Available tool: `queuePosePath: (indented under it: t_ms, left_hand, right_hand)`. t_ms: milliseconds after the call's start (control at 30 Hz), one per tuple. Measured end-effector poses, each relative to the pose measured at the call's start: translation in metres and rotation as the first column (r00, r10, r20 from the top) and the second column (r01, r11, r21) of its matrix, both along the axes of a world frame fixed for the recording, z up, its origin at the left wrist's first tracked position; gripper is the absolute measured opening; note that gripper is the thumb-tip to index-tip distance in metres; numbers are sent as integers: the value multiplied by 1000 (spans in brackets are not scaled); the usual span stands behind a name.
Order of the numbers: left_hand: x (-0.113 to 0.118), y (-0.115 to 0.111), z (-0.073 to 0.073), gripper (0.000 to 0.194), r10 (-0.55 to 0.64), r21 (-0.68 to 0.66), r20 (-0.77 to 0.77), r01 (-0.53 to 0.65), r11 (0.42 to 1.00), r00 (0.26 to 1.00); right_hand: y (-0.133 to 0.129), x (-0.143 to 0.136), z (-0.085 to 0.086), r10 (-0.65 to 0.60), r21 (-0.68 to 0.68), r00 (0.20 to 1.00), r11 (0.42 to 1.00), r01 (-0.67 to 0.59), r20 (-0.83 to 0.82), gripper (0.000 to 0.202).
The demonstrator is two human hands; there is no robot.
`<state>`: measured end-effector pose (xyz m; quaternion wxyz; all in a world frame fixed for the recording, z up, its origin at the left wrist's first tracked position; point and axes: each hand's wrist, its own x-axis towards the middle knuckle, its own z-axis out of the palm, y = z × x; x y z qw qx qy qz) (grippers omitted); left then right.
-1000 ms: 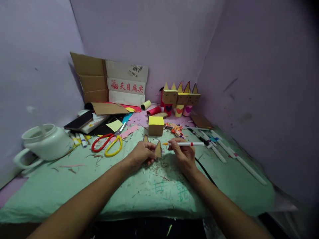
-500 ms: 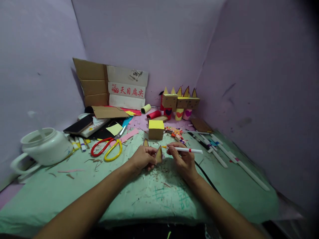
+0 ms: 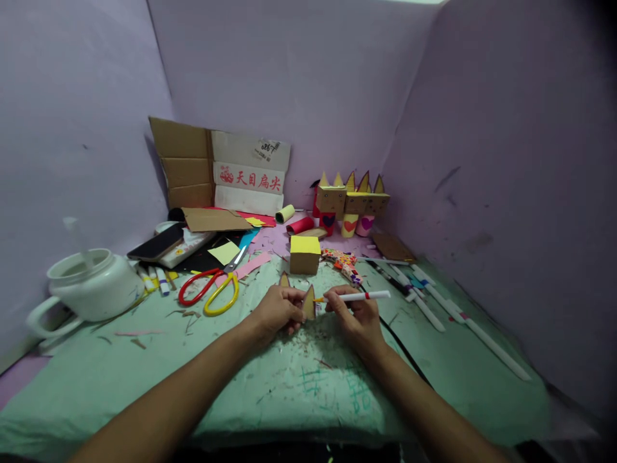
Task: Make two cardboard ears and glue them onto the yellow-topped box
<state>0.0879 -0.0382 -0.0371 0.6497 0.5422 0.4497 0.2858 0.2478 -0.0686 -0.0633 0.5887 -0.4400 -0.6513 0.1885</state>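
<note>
My left hand (image 3: 280,311) pinches a small pointed cardboard piece (image 3: 309,303) with a yellowish face and a dark edge. A second pointed piece (image 3: 284,280) stands up just behind those fingers. In my right hand (image 3: 357,315) is a white marker (image 3: 366,296) with a red band, its orange tip at the right edge of the held piece. Beyond my hands sits a small cardboard box (image 3: 304,255) with a yellow top. At the back right stand box-headed figures (image 3: 355,204) with pointed ears and hearts on their tube bodies.
Scissors (image 3: 220,287) with red and yellow handles lie left of my hands, past them a white pot (image 3: 91,286). Several markers (image 3: 429,308) and a black cable (image 3: 405,350) are on the right. Folded cardboard (image 3: 248,173) leans against the back wall.
The whole view has shifted slightly, so things appear a little lower and further right. The marker tip has moved from near the held piece's point down along its right edge.
</note>
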Motion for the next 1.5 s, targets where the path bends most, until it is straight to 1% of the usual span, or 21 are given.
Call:
queuePosePath:
  t_ms: [100,233,433,567,833,933,1067,1233,1367,1500]
  left_hand:
    - [0,0,0,33,11,-6,12,-11,1000,1000]
    - [1,-1,1,34,4,-12,25,-3,1000,1000]
    - [1,-1,2,29,17,-11,19,-17,1000,1000]
    - [2,0,2,27,21,-16,27,-21,1000,999]
    - [2,2,-1,30,55,-27,46,-54,998,997]
    - [1,2,-2,30,48,-23,51,-47,999,998]
    - [1,1,-2,32,39,-10,64,-38,999,997]
    - [2,2,-3,30,56,-24,57,-55,998,997]
    - [2,2,-4,27,71,-20,57,-70,997,996]
    - [2,2,-3,28,62,-22,56,-61,998,997]
  right_hand:
    - [0,0,-1,11,4,1000,1000,-11,29,18]
    - [-1,2,-2,30,-9,999,1000,-30,14,19]
    - [0,0,-2,-44,8,995,999,45,-84,14]
    - [1,-3,-2,-19,29,998,999,21,-57,12]
    - [-3,0,-4,49,-50,999,998,-48,22,19]
    - [-2,0,-4,34,-41,999,999,-35,-12,20]
    - [0,-2,-2,-15,-10,998,1000,15,-68,15]
    - [-1,-4,1,11,-44,1000,999,-12,-24,17]
    - [-2,-1,-1,40,-80,999,996,-38,25,19]
    - [-2,-1,-1,21,-46,1000,999,-20,16,19]
